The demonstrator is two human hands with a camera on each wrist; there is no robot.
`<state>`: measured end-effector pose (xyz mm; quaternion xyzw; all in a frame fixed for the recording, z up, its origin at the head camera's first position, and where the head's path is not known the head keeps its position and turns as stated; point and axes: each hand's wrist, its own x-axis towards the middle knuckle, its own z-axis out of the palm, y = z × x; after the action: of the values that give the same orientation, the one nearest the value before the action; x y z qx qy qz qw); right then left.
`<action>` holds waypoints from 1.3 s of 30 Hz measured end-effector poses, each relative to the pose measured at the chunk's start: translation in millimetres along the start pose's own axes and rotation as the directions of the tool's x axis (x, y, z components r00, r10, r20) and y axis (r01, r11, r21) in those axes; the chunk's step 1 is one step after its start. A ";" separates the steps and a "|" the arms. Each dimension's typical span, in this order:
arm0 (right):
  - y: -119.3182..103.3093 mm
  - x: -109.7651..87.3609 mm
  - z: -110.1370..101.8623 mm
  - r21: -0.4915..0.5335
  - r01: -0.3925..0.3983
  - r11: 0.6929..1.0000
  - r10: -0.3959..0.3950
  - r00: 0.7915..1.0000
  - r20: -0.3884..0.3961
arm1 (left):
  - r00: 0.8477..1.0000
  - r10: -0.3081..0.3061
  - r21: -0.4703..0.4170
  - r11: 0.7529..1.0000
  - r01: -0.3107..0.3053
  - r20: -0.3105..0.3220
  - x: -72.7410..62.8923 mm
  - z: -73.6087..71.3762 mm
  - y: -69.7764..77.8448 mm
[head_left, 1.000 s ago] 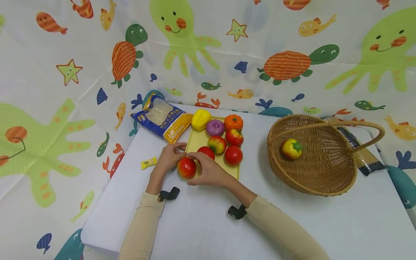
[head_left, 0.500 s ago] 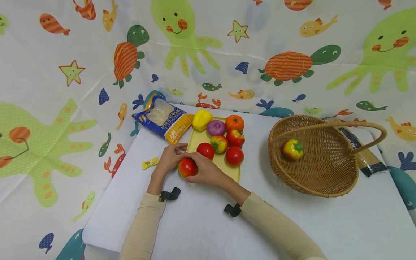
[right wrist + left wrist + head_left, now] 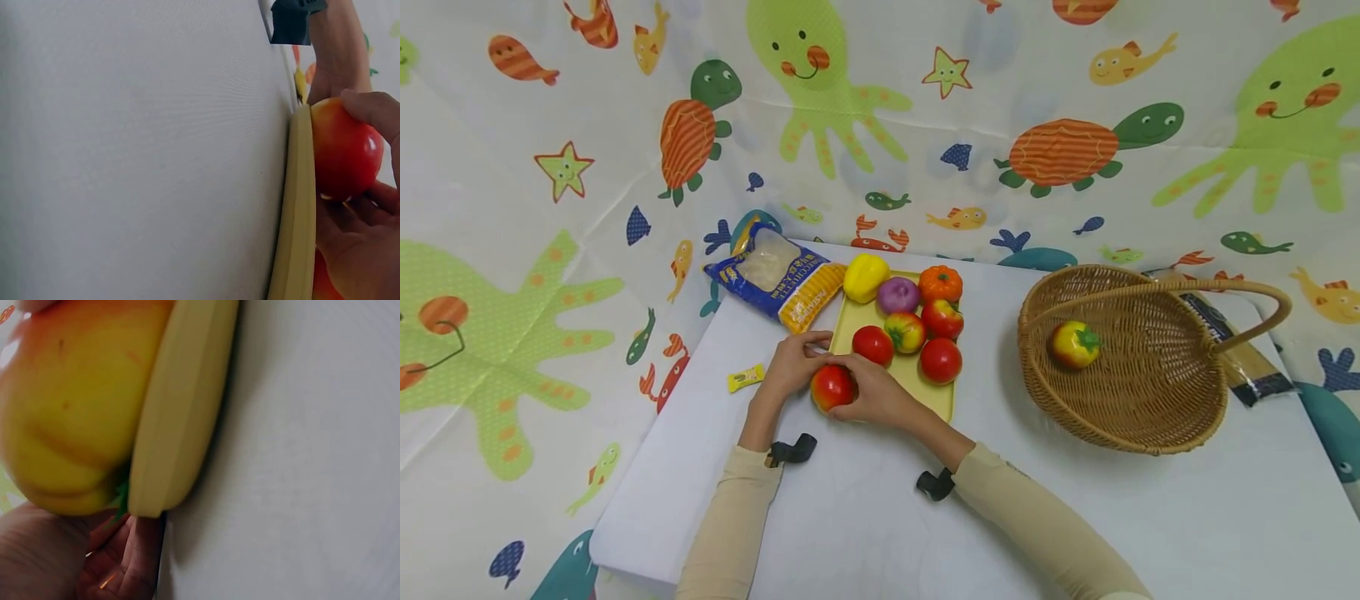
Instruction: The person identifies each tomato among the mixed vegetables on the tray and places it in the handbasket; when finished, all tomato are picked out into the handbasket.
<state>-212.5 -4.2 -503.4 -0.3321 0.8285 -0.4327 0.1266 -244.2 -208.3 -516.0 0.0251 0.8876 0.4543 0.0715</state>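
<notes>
In the head view my right hand point(image 3: 880, 393) grips a red-and-yellow toy fruit point(image 3: 832, 389) at the near left corner of a yellow tray point(image 3: 938, 398). Seen from the right wrist, its thumb lies on top and its fingers pass below the fruit point(image 3: 345, 156). My left hand point(image 3: 792, 363) holds the tray's left side, with thumb and forefinger curled at the rim. A green bit shows beneath the fruit point(image 3: 81, 419) in the left wrist view. Beside it in the tray sit a red tomato point(image 3: 872, 345) and another red-and-yellow fruit point(image 3: 905, 332).
More toy produce fills the tray, including a purple onion point(image 3: 898, 295), a yellow pepper point(image 3: 866, 277) and an orange pumpkin point(image 3: 941, 284). A pasta bag point(image 3: 778, 275) lies behind left, a small yellow packet point(image 3: 746, 377) at left. A wicker basket point(image 3: 1150, 392) with one fruit stands right.
My right hand has closed in to the left, its thumb and fingers coming round the fruit. The left hand stays at the tray's side.
</notes>
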 end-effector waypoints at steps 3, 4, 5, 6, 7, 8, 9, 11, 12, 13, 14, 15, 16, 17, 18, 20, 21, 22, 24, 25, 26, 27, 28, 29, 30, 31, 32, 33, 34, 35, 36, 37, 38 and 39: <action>1.7 -0.3 0.0 0.009 0.006 1.000 -0.006 1.000 -0.010 | 1.000 0.009 -0.002 1.000 -0.009 0.001 0.3 0.3 -0.1; 1.8 -0.5 -0.2 0.011 0.009 1.000 -0.009 1.000 -0.013 | 1.000 0.011 -0.004 1.000 -0.011 0.001 0.4 0.5 0.0; 1.8 -0.7 -0.4 0.013 0.010 1.000 -0.009 1.000 -0.015 | 1.000 0.013 -0.005 1.000 -0.013 0.000 0.6 0.7 0.0; 1.7 -1.1 -0.7 0.014 0.008 1.000 -0.008 1.000 -0.017 | 1.000 0.013 -0.007 1.000 -0.013 0.000 0.8 0.9 0.0; 1.4 -1.4 -1.1 0.014 0.008 1.000 -0.008 1.000 -0.018 | 1.000 0.013 -0.009 1.000 -0.013 -0.001 1.0 1.2 0.1; 0.8 -2.0 -1.7 0.016 0.004 1.000 -0.004 1.000 -0.018 | 1.000 0.014 -0.010 1.000 -0.014 0.000 1.2 1.4 0.3; 0.1 -3.0 -2.5 0.020 -0.002 1.000 0.003 1.000 -0.018 | 1.000 0.014 -0.011 1.000 -0.014 0.000 1.5 1.6 0.4; -2.1 -5.8 -4.6 0.031 -0.020 0.999 0.020 1.000 -0.016 | 1.000 0.013 -0.011 1.000 -0.013 0.000 2.0 1.8 0.8; -3.9 -7.7 -6.1 0.038 -0.027 0.999 0.027 0.999 -0.016 | 1.000 0.011 -0.009 1.000 -0.011 0.000 2.1 1.8 1.1; -6.1 -10.0 -8.0 0.048 -0.036 0.998 0.036 0.999 -0.017 | 1.000 0.009 -0.009 1.000 -0.009 -0.001 2.2 1.7 1.3; -8.4 -12.5 -10.1 0.057 -0.043 0.997 0.044 0.999 -0.021 | 1.000 0.005 -0.007 1.000 -0.005 -0.003 2.3 1.7 1.4; -10.7 -15.2 -12.3 0.068 -0.048 0.997 0.050 0.998 -0.027 | 1.000 0.001 -0.006 1.000 -0.001 -0.006 2.3 1.6 1.6; -13.3 -18.2 -15.1 0.081 -0.050 0.995 0.053 0.998 -0.029 | 1.000 -0.002 -0.005 1.000 0.002 -0.010 2.4 1.5 1.8; -16.2 -21.6 -18.5 0.098 -0.054 0.994 0.057 0.998 -0.034 | 1.000 -0.003 -0.003 1.000 0.003 -0.011 2.4 1.5 1.7; -19.4 -25.4 -22.5 0.117 -0.054 0.992 0.059 0.998 -0.038 | 1.000 -0.004 -0.003 1.000 0.004 -0.014 2.1 1.6 1.9; -25.5 -34.2 -31.9 0.143 -0.048 0.988 0.055 0.997 -0.046 | 1.000 -0.006 -0.004 1.000 0.006 -0.017 1.8 1.9 1.8; -28.9 -39.3 -37.6 0.157 -0.045 0.987 0.054 0.997 -0.050 | 1.000 -0.006 -0.006 1.000 0.006 -0.018 1.5 2.1 1.8; -32.5 -44.9 -44.0 0.164 -0.043 0.985 0.052 0.997 -0.052 | 1.000 -0.004 -0.007 1.000 0.004 -0.018 1.0 2.2 1.6; -39.4 -57.3 -58.0 0.172 -0.031 0.985 0.042 0.997 -0.062 | 1.000 -0.002 -0.013 1.000 0.002 -0.023 0.2 2.5 0.9; -42.8 -63.8 -65.6 0.172 -0.027 0.985 0.039 0.997 -0.064 | 1.000 0.001 -0.016 1.000 -0.001 -0.025 0.0 2.6 0.3; -46.8 -70.3 -73.7 0.181 -0.030 0.983 0.043 0.997 -0.063 | 1.000 0.005 -0.017 1.000 -0.005 -0.029 -0.2 2.6 -0.2; -50.7 -77.0 -82.1 0.184 -0.036 0.982 0.047 0.997 -0.059 | 0.999 0.009 -0.015 1.000 -0.010 -0.032 -0.5 2.1 -0.3; -54.1 -83.8 -90.2 0.191 -0.034 0.981 0.045 0.997 -0.057 | 0.999 0.011 -0.013 1.000 -0.012 -0.033 -0.7 1.5 -0.6; -57.2 -90.5 -98.1 0.201 -0.035 0.979 0.047 0.997 -0.056 | 0.999 0.012 -0.014 1.000 -0.013 -0.035 -1.1 1.0 -0.6; -59.9 -97.1 -105.8 0.211 -0.037 0.977 0.050 0.997 -0.054 | 0.999 0.014 -0.013 1.000 -0.015 -0.036 -1.4 0.5 -0.6; -62.0 -104.0 -113.2 0.222 -0.040 0.974 0.053 0.997 -0.053 | 0.999 0.016 -0.013 1.000 -0.017 -0.036 -1.6 0.2 -0.5; -63.7 -111.0 -120.4 0.229 -0.042 0.972 0.056 0.997 -0.055 | 0.999 0.016 -0.013 1.000 -0.017 -0.035 -1.8 0.0 -0.5; -64.4 -118.2 -127.2 0.229 -0.035 0.973 0.051 0.997 -0.064 | 0.999 0.018 -0.012 1.000 -0.018 -0.032 -1.9 -0.2 -0.7; -64.4 -125.4 -133.6 0.233 -0.029 0.972 0.048 0.996 -0.076 | 0.999 0.016 -0.014 1.000 -0.016 -0.028 -1.9 0.1 -0.9; -64.3 -132.5 -140.1 0.229 -0.028 0.973 0.050 0.995 -0.087 | 0.999 0.018 -0.011 1.000 -0.019 -0.026 -1.9 0.5 -1.1; -63.8 -139.3 -146.7 0.220 -0.024 0.975 0.047 0.994 -0.097 | 1.000 0.018 -0.007 1.000 -0.018 -0.024 -1.7 0.9 -1.4; -63.1 -146.2 -153.1 0.210 -0.022 0.977 0.046 0.993 -0.108 | 1.000 0.015 -0.002 1.000 -0.015 -0.023 -1.5 1.2 -1.7; -62.1 -152.2 -159.4 0.199 -0.018 0.980 0.043 0.992 -0.120 | 1.000 0.012 0.002 1.000 -0.012 -0.022 -1.4 1.4 -1.8; -60.8 -158.2 -165.1 0.188 -0.016 0.982 0.041 0.991 -0.131 | 1.000 0.010 0.009 1.000 -0.010 -0.021 -1.4 1.2 -1.6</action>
<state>-149.6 180.0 -369.0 -0.2769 0.7958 -0.5277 0.1074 -242.6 -208.4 -517.9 0.0253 0.8902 0.4509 0.0597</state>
